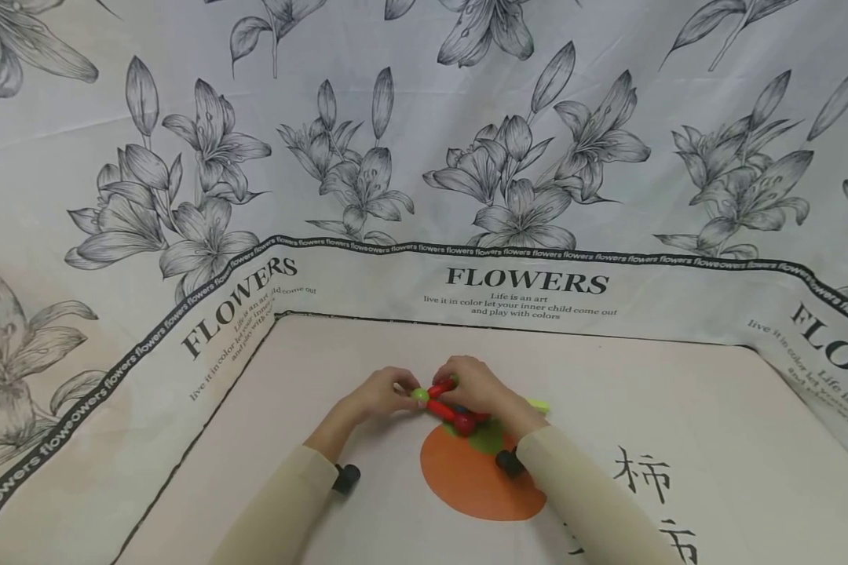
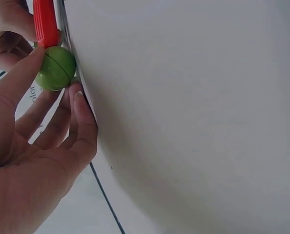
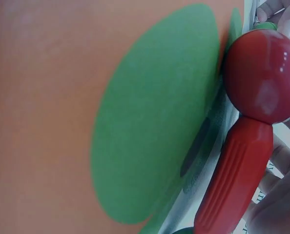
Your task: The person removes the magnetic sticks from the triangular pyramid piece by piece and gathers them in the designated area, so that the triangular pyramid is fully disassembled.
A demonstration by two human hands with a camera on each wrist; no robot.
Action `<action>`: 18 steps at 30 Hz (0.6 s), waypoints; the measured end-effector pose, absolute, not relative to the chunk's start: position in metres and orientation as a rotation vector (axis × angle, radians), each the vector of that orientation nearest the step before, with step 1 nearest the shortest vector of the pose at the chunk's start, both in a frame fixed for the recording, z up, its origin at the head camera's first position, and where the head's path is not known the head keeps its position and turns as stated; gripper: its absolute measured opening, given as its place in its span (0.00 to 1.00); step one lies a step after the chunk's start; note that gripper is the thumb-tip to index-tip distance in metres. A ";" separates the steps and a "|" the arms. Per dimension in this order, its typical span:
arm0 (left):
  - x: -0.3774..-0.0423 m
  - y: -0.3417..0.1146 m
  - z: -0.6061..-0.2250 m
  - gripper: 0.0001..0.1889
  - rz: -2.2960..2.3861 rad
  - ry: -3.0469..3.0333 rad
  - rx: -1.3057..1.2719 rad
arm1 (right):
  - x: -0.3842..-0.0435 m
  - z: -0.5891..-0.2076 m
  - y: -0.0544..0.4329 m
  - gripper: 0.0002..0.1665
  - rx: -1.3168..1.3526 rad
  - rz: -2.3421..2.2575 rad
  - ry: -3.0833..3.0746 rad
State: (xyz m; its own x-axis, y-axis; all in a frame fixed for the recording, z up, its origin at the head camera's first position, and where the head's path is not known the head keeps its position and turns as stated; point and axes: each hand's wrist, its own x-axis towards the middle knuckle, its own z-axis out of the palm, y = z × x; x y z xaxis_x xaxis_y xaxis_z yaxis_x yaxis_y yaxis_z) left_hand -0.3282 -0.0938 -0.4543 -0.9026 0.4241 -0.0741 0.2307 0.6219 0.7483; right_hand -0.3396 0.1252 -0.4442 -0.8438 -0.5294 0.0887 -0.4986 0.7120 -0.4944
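My left hand [image 1: 380,394] pinches a green ball [image 2: 57,68] between thumb and fingertips. Two red rods meet at that ball in the head view. The fingers of my right hand [image 1: 472,386] grip the upper red rod [image 1: 441,388]. The lower red rod [image 1: 440,410] runs from the green ball to a dark red ball [image 3: 263,75]. From the dark red ball another red rod [image 3: 235,178] leads off under my right hand. Part of the joined piece is hidden behind that hand.
A yellow-green stick [image 1: 539,406] lies just right of my right hand. The light table mat [image 1: 367,518] carries a printed orange fruit [image 1: 477,486] with green leaves and black characters [image 1: 643,473]. Flower-printed cloth [image 1: 367,294] rises behind and at both sides.
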 end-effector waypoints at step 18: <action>-0.329 -0.095 -0.451 0.11 1.126 2.573 0.575 | -0.341 -0.444 0.123 0.10 -0.847 -0.714 2.892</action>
